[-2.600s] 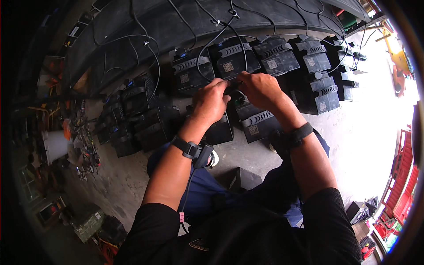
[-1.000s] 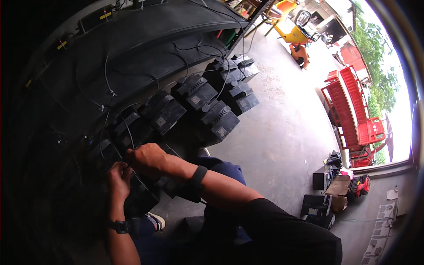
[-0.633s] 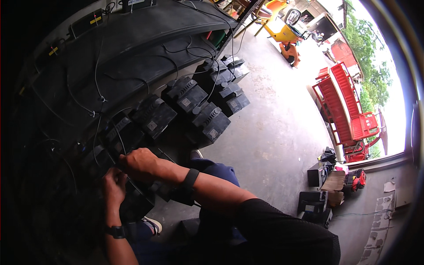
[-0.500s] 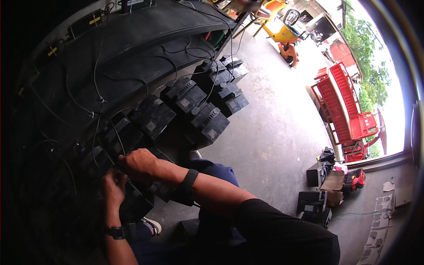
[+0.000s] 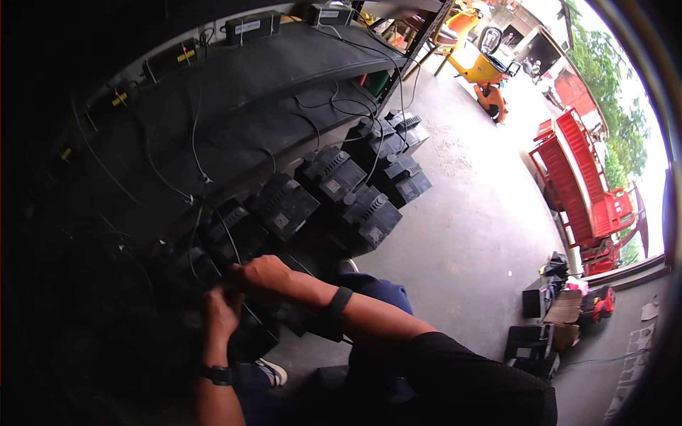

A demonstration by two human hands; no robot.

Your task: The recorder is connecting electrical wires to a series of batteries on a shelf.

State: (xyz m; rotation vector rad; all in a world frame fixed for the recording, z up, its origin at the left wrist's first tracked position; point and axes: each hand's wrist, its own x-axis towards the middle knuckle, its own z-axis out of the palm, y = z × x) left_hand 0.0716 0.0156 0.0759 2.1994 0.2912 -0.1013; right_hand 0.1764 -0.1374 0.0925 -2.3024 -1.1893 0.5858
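Note:
My right hand (image 5: 267, 277) is closed on a thin grey cable (image 5: 229, 233) that hangs down from the shelf side. Against its fingertips, my left hand (image 5: 221, 312) is closed too, fingers curled, and shadow hides what they pinch. Beneath both hands is a dark battery-like box (image 5: 254, 339), mostly in shade. More black boxes with ribbed handles, such as one nearby (image 5: 283, 206) and another beyond it (image 5: 332, 173), stand in rows on the floor beside the shelf. A second cable (image 5: 195, 245) loops down just left of my hands.
A dark shelf unit (image 5: 277, 67) with small charger-like boxes (image 5: 252, 27) and trailing cables fills the upper left. At the right, black cases (image 5: 529, 344) and cardboard (image 5: 563, 307) lie along the wall. Outside are a yellow scooter (image 5: 482, 69) and a red cargo tricycle (image 5: 579, 177).
The whole view has shifted, so shelf, boxes and hands appear further right and lower. My hands stay together at the cable, with the left one slightly blurred.

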